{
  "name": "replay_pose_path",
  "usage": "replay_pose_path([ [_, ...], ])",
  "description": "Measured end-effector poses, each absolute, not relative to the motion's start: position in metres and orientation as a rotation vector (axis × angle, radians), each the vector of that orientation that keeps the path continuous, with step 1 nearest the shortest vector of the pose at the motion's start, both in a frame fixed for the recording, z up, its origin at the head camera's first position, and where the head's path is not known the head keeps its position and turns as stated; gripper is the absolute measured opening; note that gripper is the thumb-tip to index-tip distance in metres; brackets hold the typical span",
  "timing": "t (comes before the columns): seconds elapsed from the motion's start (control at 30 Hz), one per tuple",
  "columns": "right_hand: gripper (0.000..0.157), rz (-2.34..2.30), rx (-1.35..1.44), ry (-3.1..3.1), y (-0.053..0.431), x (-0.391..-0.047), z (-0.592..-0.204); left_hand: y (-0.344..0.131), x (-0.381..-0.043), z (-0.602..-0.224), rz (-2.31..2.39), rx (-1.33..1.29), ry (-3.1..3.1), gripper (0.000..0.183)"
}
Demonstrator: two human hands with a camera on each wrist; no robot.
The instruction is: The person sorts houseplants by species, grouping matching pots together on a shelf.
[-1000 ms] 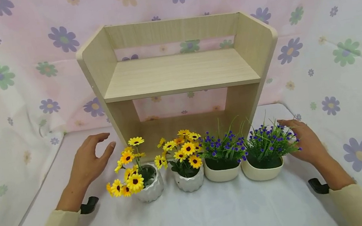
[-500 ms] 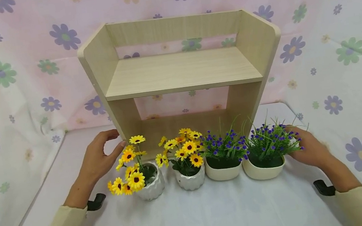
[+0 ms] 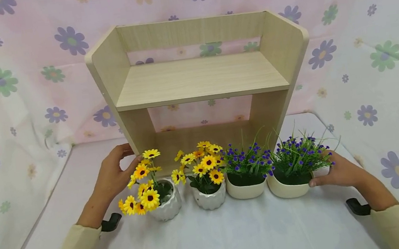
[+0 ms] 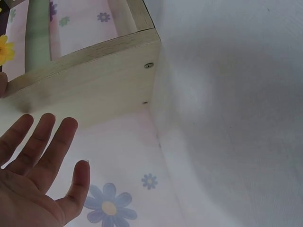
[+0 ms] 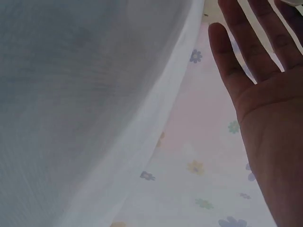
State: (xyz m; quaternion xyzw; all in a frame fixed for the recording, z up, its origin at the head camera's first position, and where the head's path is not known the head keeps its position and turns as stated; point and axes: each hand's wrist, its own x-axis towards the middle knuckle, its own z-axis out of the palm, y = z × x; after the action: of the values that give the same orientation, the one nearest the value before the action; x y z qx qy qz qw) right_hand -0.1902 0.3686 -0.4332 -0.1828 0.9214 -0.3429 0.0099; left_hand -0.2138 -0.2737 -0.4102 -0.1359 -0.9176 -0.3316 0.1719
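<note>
Four potted artificial plants stand in a row before the wooden shelf (image 3: pixel 201 76). My right hand (image 3: pixel 340 171) is at the rightmost one, a cream oval pot (image 3: pixel 290 188) with purple flowers and grass. Its thumb meets the pot's right side, while the other fingers go behind the leaves; in the right wrist view those fingers look nearly straight. On the left, my left hand (image 3: pixel 110 179) is beside the shelf's left side panel (image 4: pixel 94 80), fingers spread and relaxed, holding nothing. Closest to it is a white ribbed pot (image 3: pixel 166 207) with yellow sunflowers (image 3: pixel 150 199).
Between the outer pots stand another white sunflower pot (image 3: pixel 210 199) and another cream pot (image 3: pixel 246 190) with purple flowers. The two-tier shelf rises behind them on a white-covered table (image 3: pixel 213 239). Flower-print cloth (image 3: pixel 366 79) hangs at the back and sides.
My left hand has moved right, up to the shelf's side. My right hand has come lower along the rightmost plant, its thumb now showing at the pot's side. The pots have stayed put.
</note>
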Motion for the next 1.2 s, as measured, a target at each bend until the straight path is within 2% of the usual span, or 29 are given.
replay_pose_path([
  [0.1,0.114,-1.143,-0.701,2.845,0.367,-0.192,-0.436,-0.273,-0.214,-0.411,-0.961,-0.375,-2.603,0.056],
  [0.33,0.104,-1.061,-0.881,2.879,0.363,-0.193,-0.439,-0.271,-0.215,-0.410,-1.030,-0.366,-2.567,0.059],
  [0.57,0.096,-1.175,-1.027,2.764,0.359,-0.194,-0.437,-0.268,-0.213,-0.408,-1.092,-0.353,-2.512,0.058],
  [1.07,0.092,-1.127,-1.022,2.899,0.361,-0.195,-0.433,-0.265,-0.212,-0.404,-1.098,-0.349,-2.477,0.052],
  [1.2,0.089,-1.006,-0.926,3.011,0.365,-0.190,-0.424,-0.264,-0.211,-0.403,-1.094,-0.339,-2.477,0.051],
])
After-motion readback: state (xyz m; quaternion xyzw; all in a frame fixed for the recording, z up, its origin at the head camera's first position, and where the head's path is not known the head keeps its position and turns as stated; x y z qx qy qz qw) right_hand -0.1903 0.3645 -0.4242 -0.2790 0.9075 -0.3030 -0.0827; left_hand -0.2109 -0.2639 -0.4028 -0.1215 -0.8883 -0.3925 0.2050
